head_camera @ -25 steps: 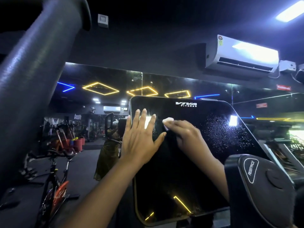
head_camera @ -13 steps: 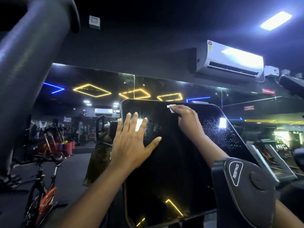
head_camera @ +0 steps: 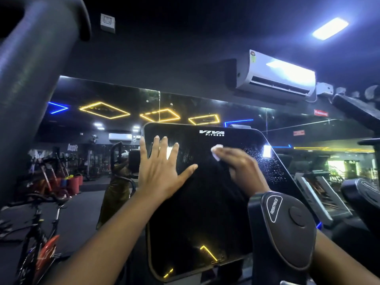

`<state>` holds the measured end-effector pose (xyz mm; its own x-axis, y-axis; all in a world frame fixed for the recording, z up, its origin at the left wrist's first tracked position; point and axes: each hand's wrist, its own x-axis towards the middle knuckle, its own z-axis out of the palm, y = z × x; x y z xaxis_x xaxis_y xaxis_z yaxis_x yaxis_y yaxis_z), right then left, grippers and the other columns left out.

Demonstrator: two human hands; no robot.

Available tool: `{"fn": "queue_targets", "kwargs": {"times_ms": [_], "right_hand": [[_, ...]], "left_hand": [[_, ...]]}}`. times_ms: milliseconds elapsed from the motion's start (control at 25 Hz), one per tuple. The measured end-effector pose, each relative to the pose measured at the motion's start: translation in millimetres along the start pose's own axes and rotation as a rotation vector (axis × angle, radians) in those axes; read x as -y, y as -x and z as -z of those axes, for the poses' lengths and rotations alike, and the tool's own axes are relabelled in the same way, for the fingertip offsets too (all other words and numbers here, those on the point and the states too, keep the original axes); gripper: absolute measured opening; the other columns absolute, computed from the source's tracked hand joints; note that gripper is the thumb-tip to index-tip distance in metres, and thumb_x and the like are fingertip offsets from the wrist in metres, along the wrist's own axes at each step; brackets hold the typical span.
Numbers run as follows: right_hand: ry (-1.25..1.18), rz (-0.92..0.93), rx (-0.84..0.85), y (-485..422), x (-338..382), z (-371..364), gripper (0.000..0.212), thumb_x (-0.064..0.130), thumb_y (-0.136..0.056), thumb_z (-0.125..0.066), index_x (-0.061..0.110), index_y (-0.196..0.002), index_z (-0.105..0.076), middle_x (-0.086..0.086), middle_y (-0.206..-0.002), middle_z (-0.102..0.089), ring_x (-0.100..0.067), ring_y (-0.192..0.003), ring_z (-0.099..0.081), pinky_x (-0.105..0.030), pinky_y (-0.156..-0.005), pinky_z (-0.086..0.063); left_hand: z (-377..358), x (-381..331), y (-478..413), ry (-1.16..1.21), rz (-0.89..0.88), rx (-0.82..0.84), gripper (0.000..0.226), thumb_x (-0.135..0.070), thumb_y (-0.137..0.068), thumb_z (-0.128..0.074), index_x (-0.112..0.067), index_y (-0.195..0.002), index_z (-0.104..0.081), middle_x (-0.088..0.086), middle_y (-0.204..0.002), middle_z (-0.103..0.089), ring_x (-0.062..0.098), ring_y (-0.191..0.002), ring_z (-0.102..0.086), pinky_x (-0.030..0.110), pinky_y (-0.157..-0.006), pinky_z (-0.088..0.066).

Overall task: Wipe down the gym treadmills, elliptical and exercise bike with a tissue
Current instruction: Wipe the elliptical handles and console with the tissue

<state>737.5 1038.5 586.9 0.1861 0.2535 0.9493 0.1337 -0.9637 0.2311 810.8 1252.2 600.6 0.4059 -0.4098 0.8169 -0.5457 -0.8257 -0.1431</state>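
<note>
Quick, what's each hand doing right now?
Left hand: open, flat on the console screen.
Right hand: holding the tissue against the screen.

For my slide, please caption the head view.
Left hand flat on the console screen while the right hand holds a tissue against it.

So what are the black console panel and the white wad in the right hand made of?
The console panel looks like glossy glass or acrylic, I cannot tell which; it carries sharp yellow reflections and shows specks and smears. The white wad is likely thin paper tissue: crumpled, soft-edged, gripped by the right hand.
</note>
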Motion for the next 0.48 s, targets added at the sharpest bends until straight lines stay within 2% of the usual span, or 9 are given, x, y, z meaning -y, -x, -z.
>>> {"fn": "queue_targets", "kwargs": {"times_ms": [80, 160, 200, 280, 360, 480], "right_hand": [[0.010, -0.213, -0.078, -32.2, -20.8, -4.6, 0.034, -0.003, -0.083, -0.051, 0.007, -0.110, -0.069, -0.008, -0.114, -0.067, -0.020, -0.108, -0.062, -0.021, -0.101, -0.041], [-0.018, -0.320, -0.028, -48.6, -34.0, -8.7, 0.037, -0.011, -0.080, -0.051, 0.005, -0.108, -0.070, -0.009, -0.114, -0.067, -0.022, -0.108, -0.062, -0.028, -0.099, -0.044], [-0.024, -0.335, 0.002, -49.0, -35.4, -11.8, 0.040, -0.015, -0.078, -0.049, 0.004, -0.107, -0.070, -0.009, -0.113, -0.067, -0.022, -0.108, -0.062, -0.026, -0.099, -0.043], [-0.016, -0.300, 0.021, -36.2, -28.8, -16.4, 0.046, -0.019, -0.073, -0.049, 0.004, -0.107, -0.070, -0.009, -0.111, -0.068, -0.022, -0.107, -0.063, -0.018, -0.097, -0.039], [-0.001, -0.197, 0.001, -16.4, -11.9, -16.2, 0.046, -0.016, -0.070, -0.052, 0.005, -0.107, -0.070, -0.008, -0.107, -0.070, -0.024, -0.101, -0.065, -0.022, -0.092, -0.042], [-0.062, 0.020, 0.031, 28.1, 7.3, -3.8, 0.032, 0.009, -0.086, -0.051, 0.009, -0.113, -0.067, -0.003, -0.109, -0.068, -0.015, -0.097, -0.062, -0.025, -0.085, -0.047]], "left_hand": [[1.0, -11.1, -18.6, 0.019, -0.047, 0.018, 0.091, -0.078, -0.079, 0.006, -0.026, -0.153, -0.005, 0.008, -0.161, 0.002, 0.023, -0.147, 0.009, 0.050, -0.114, 0.016], [-3.6, -23.0, -29.4, 0.017, -0.128, 0.067, 0.080, -0.072, -0.087, -0.005, -0.026, -0.152, -0.002, 0.005, -0.161, 0.006, 0.020, -0.147, 0.011, 0.047, -0.117, 0.012], [-7.0, -25.6, -30.0, 0.010, -0.146, 0.079, 0.078, -0.070, -0.088, -0.006, -0.026, -0.152, -0.001, 0.005, -0.161, 0.006, 0.019, -0.147, 0.012, 0.046, -0.117, 0.010], [-14.9, -25.7, -28.8, -0.007, -0.149, 0.063, 0.079, -0.070, -0.088, -0.004, -0.026, -0.152, 0.001, 0.006, -0.161, 0.006, 0.020, -0.147, 0.012, 0.045, -0.118, 0.008], [-17.8, -24.0, -27.5, -0.008, -0.146, 0.050, 0.085, -0.074, -0.082, 0.004, -0.025, -0.152, 0.002, 0.007, -0.160, 0.008, 0.021, -0.147, 0.013, 0.045, -0.118, 0.008], [-15.9, -25.1, -27.7, 0.008, -0.158, 0.030, 0.104, -0.074, -0.064, 0.024, -0.025, -0.152, 0.002, 0.007, -0.160, 0.007, 0.021, -0.147, 0.012, 0.045, -0.119, 0.008]]}}
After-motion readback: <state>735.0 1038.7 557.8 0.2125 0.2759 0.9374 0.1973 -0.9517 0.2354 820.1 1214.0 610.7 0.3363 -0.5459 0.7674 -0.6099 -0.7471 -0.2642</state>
